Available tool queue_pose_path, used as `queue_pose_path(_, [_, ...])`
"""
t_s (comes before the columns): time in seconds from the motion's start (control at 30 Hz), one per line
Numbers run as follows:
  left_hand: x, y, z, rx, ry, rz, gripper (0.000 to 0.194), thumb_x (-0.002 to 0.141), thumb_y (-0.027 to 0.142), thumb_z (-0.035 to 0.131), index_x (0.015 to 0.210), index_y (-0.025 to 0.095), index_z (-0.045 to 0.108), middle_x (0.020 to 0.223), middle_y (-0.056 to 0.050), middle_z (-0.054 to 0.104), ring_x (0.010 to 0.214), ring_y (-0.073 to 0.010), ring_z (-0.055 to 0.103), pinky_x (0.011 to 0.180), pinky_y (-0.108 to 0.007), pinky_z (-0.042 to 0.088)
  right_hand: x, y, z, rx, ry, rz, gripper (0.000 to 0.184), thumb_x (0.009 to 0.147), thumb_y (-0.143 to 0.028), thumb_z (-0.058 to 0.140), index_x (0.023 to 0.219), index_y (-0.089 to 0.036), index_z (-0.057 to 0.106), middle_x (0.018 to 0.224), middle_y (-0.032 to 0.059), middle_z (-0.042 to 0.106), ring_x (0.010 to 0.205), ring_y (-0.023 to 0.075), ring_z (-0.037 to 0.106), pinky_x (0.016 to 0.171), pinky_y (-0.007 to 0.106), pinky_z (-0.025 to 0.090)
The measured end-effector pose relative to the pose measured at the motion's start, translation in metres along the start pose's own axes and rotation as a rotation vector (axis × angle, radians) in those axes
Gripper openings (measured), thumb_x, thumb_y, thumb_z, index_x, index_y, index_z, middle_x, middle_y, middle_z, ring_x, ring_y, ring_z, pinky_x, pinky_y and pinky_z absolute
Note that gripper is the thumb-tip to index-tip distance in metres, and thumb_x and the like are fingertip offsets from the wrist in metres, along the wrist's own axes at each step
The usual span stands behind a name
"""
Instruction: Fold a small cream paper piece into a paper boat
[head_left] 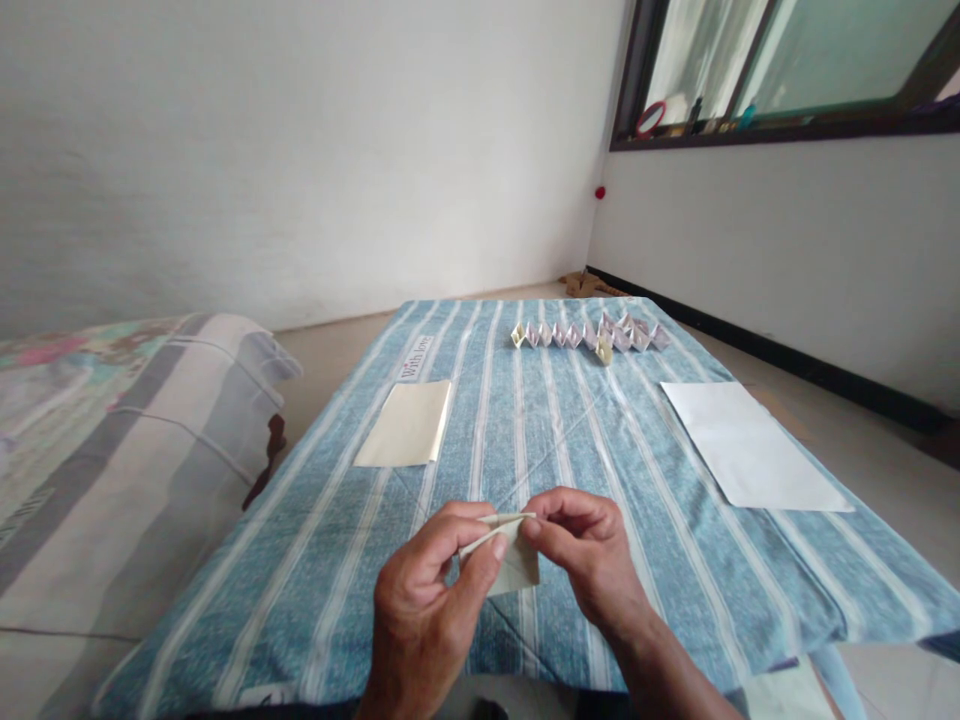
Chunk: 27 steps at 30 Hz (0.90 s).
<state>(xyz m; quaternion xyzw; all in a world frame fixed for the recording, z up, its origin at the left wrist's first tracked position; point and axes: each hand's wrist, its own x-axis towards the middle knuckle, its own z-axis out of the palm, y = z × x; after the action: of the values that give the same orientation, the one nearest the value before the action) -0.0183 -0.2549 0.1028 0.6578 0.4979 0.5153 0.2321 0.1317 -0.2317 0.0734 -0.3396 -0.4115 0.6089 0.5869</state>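
On your far left lies a bed with a soft, striped, patterned cover (112, 470), just beside the low table under a blue-and-white striped cloth (697, 610). On that cloth, near its left edge, a flat cream paper sheet (405, 425) lies at a slant, just below a small "With love" label (415, 357).

Your left hand (424, 610) and right hand (589, 550) are close together at the near edge of the cloth, each clamped by thumb and fingers on the folded cream paper (516, 558). It sits between them, held up off the cloth. Its thin, crisp folded edge runs nearly level, rising slightly to the right and ending at your right fingertips (534, 525), while a flat, roughly square flap hangs down behind your left thumb.

Farther off, past your hands, a zigzag row of small folded paper units (585, 335) runs left to right across the cloth, mostly pale and patterned, with cream at its left end. A small cream folded piece (604, 352) sits just in front of the row. To your right, a smooth white paper sheet (750, 445) lies flat on the cloth, angled and well apart from your hands.
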Motion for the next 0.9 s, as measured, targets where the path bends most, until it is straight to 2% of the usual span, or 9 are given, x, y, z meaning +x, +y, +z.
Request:
queue_pose_path(0.37, [0.001,-0.003,0.001,-0.050,-0.014,-0.051,0.010,0.079,0.022,0.067,0.070,0.020,0.070,0.084,-0.002,0.072,0.077,-0.0171,0.068,0.065,-0.021,0.051,0.001,0.000,-0.001,-0.015,-0.004,-0.001,0.017,0.071,-0.031,0.080,0.066,-0.018,0.072,0.059,-0.0016,0.062,0.053,0.0082,0.048,0.054,0.021,0.039])
queue_pose_path(0.63, [0.002,0.008,0.006,-0.138,0.038,-0.170,0.013,0.076,0.023,0.067,0.064,0.019,0.068,0.081,-0.003,0.072,0.075,-0.0180,0.066,0.060,-0.022,0.048,0.003,0.002,-0.002,0.005,-0.014,-0.004,0.012,0.068,-0.031,0.082,0.074,-0.021,0.077,0.061,-0.0015,0.063,0.054,0.0098,0.050,0.055,0.023,0.041])
queue_pose_path(0.73, [0.002,0.006,0.005,-0.115,0.044,-0.163,0.011,0.076,0.023,0.068,0.065,0.019,0.069,0.083,-0.003,0.072,0.075,-0.0181,0.066,0.061,-0.023,0.049,0.004,0.001,-0.002,0.004,-0.008,-0.003,0.011,0.068,-0.031,0.082,0.073,-0.022,0.077,0.061,-0.0014,0.064,0.054,0.0099,0.050,0.054,0.023,0.042])
queue_pose_path(0.9, [0.002,-0.002,0.003,-0.068,0.015,-0.070,0.010,0.077,0.021,0.068,0.068,0.020,0.070,0.083,-0.002,0.072,0.074,-0.0166,0.067,0.063,-0.022,0.051,0.004,0.002,-0.001,0.031,0.005,0.011,0.010,0.067,-0.029,0.082,0.071,-0.022,0.077,0.061,-0.0011,0.066,0.054,0.0095,0.051,0.053,0.022,0.042])
